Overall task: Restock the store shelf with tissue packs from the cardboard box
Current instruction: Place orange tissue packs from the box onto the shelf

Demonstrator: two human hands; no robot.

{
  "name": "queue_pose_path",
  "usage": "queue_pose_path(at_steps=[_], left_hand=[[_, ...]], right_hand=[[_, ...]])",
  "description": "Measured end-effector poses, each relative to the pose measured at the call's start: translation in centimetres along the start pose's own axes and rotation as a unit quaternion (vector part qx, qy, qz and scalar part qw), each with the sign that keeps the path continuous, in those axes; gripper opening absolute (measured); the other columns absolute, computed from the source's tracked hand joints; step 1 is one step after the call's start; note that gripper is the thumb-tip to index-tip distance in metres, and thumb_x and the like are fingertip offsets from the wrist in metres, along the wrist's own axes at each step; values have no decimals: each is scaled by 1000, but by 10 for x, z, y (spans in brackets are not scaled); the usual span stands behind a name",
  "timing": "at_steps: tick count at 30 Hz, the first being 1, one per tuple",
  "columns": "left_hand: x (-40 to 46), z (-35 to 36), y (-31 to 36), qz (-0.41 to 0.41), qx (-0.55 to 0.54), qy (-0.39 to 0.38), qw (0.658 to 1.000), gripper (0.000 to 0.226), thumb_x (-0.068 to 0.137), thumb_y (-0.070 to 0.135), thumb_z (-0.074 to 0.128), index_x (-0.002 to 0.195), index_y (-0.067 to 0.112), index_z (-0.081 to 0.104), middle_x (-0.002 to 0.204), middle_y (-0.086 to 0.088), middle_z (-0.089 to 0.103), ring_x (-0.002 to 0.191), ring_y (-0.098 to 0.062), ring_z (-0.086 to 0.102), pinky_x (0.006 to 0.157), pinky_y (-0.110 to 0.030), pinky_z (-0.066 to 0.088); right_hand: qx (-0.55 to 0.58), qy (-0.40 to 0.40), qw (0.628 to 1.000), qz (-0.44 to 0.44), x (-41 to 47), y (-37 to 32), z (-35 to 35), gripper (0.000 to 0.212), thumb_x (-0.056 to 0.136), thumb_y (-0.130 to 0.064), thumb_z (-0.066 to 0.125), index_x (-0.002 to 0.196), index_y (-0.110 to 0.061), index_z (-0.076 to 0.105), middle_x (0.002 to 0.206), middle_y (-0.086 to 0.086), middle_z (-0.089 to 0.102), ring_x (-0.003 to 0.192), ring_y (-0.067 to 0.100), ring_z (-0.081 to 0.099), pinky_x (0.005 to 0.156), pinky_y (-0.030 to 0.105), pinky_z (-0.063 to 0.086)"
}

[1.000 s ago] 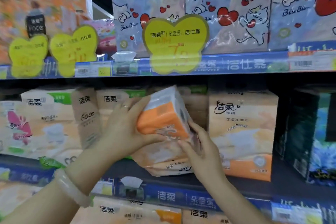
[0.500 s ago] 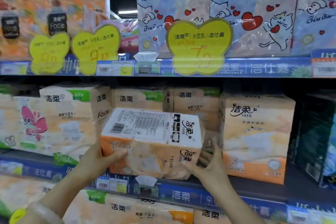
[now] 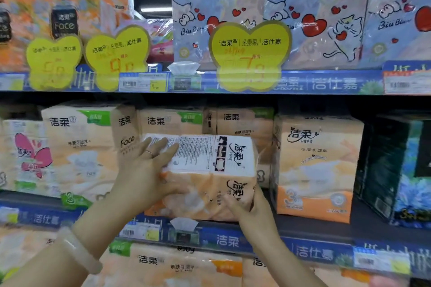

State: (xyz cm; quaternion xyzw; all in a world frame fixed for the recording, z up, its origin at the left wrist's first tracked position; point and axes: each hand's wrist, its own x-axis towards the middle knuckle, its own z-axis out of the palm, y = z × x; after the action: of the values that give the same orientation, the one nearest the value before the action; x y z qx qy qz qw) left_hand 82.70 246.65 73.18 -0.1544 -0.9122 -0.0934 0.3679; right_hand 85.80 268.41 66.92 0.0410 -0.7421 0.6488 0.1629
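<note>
An orange and white tissue pack [image 3: 210, 177] lies on its side at the front of the middle shelf [image 3: 314, 230], its white printed face turned up. My left hand [image 3: 149, 170] lies on the pack's left end, fingers spread over the top and the thumb underneath. My right hand [image 3: 249, 207] presses against the pack's lower right corner with bent fingers. The cardboard box is out of view.
An upright orange tissue pack [image 3: 317, 168] stands just right of the held one, with a dark green pack [image 3: 396, 170] beyond it. Beige packs [image 3: 81, 147] fill the left and back. Yellow price tags [image 3: 249, 56] hang from the upper shelf. More packs [image 3: 175, 265] lie below.
The pack went from tilted up on end to lying flat and has slid further onto the shelf. My left hand moved from under its left side onto its top.
</note>
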Motion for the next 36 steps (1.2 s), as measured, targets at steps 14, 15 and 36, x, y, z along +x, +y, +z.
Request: queue_pose_path(at_steps=[14, 15, 36], left_hand=[[-22, 79, 72, -204, -447, -81, 867, 51, 90, 41, 56, 137, 27, 42, 121, 1, 62, 116, -21, 57, 94, -32, 47], [-21, 83, 68, -219, -428, -112, 870, 48, 90, 42, 55, 133, 22, 45, 119, 1, 63, 112, -20, 59, 95, -35, 48], [14, 90, 99, -71, -168, 5, 983, 145, 59, 31, 85, 129, 37, -43, 156, -6, -21, 145, -25, -12, 118, -47, 8]], right_hand=[[-330, 117, 882, -316, 25, -69, -48, 55, 77, -25, 67, 130, -16, 56, 143, 11, 46, 135, 32, 35, 115, 42, 20], [-338, 87, 882, -318, 31, -71, -46, 56, 79, -18, 69, 132, -14, 54, 147, 12, 40, 139, 30, 29, 116, 34, 13], [-344, 156, 911, -166, 17, 17, -55, 116, 72, -41, 77, 138, -42, -19, 154, -1, -26, 143, 15, -17, 118, 40, 2]])
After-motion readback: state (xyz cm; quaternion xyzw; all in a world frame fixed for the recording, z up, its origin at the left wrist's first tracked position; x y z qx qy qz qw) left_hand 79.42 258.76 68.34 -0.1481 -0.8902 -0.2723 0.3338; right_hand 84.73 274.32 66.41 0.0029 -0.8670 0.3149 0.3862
